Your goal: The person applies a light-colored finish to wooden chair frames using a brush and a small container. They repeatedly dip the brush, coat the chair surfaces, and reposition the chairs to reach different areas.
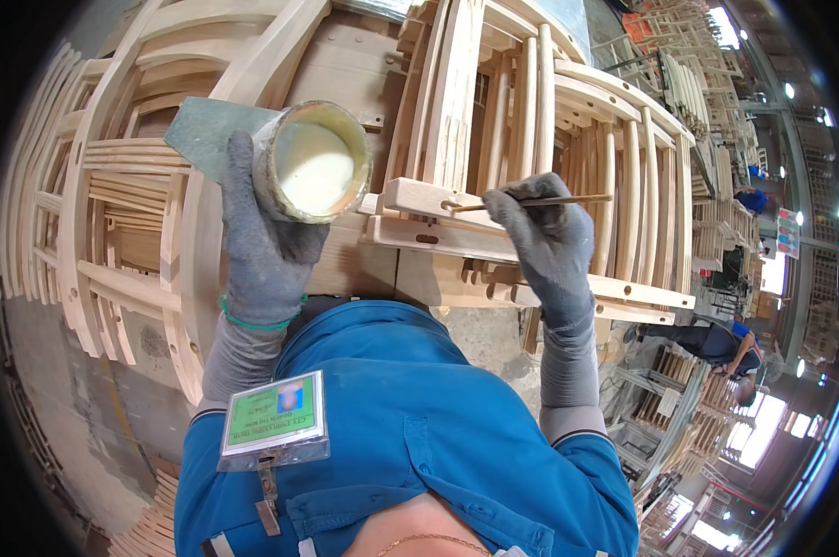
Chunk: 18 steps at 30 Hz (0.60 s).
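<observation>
Just left of the right hand [551,243], a thin stick [531,201] is lying nearly level, its long axis running left to right, its tip touching a hole in the pale wooden rail [419,197]. That gloved hand is pinching the stick. The left hand [264,243] is gripping a round glue pot [314,160], holding it just left of the rail.
</observation>
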Motion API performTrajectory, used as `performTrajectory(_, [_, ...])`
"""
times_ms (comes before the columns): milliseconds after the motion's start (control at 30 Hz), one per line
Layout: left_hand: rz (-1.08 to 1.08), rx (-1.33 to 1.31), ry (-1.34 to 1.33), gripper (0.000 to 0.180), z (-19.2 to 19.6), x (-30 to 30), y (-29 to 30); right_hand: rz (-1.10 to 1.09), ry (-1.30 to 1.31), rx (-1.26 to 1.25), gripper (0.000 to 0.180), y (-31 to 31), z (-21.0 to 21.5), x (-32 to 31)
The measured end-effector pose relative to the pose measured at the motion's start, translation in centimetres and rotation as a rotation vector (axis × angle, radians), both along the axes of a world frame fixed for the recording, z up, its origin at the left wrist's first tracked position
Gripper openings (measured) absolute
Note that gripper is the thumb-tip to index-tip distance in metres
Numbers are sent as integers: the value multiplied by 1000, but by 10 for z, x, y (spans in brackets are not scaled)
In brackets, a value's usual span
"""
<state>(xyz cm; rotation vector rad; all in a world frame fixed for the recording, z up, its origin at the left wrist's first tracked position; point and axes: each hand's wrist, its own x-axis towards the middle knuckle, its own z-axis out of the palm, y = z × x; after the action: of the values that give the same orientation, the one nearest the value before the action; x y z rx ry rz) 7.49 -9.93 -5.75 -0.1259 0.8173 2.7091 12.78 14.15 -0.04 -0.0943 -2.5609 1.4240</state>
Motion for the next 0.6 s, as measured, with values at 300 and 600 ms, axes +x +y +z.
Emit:
performTrajectory(300, [94,-58,0,46,15,4,13,-45,-57,68,18,7,4,1])
performTrajectory(600, [42,119,1,47,15,-3,19,-74,-127,-178,18,3,3,-3])
